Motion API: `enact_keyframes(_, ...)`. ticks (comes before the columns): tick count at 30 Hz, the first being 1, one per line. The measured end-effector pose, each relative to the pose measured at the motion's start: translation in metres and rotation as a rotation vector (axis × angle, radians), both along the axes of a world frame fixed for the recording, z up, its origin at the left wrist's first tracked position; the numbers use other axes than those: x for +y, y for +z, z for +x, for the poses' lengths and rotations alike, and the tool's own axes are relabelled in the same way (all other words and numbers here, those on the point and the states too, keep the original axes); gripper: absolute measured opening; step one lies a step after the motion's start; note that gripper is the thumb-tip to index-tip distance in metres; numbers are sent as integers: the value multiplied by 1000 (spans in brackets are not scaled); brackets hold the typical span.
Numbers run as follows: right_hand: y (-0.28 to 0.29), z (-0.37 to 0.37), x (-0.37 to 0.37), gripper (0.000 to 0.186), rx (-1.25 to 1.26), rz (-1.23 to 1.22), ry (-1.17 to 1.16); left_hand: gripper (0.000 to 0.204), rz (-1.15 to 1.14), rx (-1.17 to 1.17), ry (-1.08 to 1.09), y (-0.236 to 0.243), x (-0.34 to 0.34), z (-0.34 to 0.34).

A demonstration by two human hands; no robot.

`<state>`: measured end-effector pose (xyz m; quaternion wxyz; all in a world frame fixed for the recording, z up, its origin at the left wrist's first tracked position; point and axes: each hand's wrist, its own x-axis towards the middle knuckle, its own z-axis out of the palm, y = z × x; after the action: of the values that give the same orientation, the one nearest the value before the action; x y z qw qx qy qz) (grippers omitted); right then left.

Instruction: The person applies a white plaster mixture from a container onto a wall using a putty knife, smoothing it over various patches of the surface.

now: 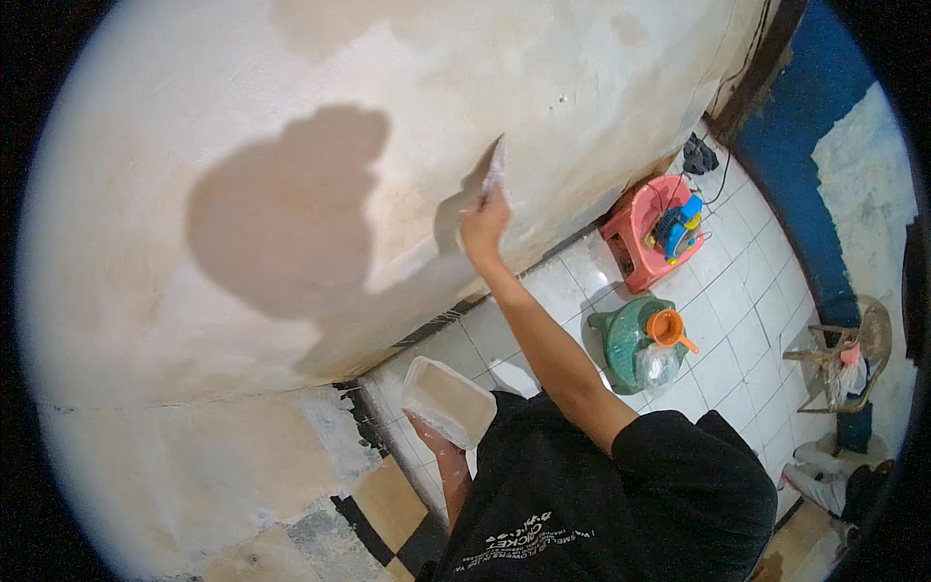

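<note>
My right hand (485, 229) is raised to the pale, patchy wall (427, 78), its fingers closed round a putty knife (496, 167). The blade is smeared white and seen almost edge-on, its tip touching or very near the wall. Lower down, my left hand (433, 436) grips a white rectangular plastic tub (451, 396) from beneath and the side. Pale off-white paste seems to line the tub, and white smears mark my left fingers and wrist. Shadows of my head and arm fall across the wall.
White floor tiles (722, 359) run along the wall's foot. A pink stool (635, 242) carries blue and yellow items; a green stool (621, 335) bears an orange dipper (665, 328) and a clear plastic bag (658, 367). Farther right stand a brown chair (824, 354) and a partly visible person (824, 485).
</note>
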<state>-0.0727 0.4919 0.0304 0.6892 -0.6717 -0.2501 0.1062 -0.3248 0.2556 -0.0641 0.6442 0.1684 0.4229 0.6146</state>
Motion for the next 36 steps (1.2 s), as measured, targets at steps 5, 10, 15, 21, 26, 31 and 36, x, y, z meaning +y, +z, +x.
enact_keyframes(5, -6, -75, -6, 14, -143, 118, 64, 65, -18, 59, -32, 10, 2, -28)
enact_keyframes(10, -33, -61, -39, 25, -146, 96, -54, 65, -20, 93, -43, 12, 0, -59)
enact_keyframes(15, -37, 33, 17, 24, -236, 51, -177, 65, -10, 96, -90, 16, 10, -72)
enact_keyframes(21, -33, -114, -8, 25, -245, 17, 123, 65, -1, 119, -118, 12, 9, -94)
enact_keyframes(26, -49, -116, -51, 33, -120, 122, 61, 65, 28, 139, -147, 14, 13, -109)
enact_keyframes(31, 4, -16, -18, 8, -132, 47, -237, 67, 8, 143, -100, 9, -2, -137)
enact_keyframes(36, 9, -61, 37, 10, -374, 98, -208, 71, 1, 137, -115, 1, -4, -140)
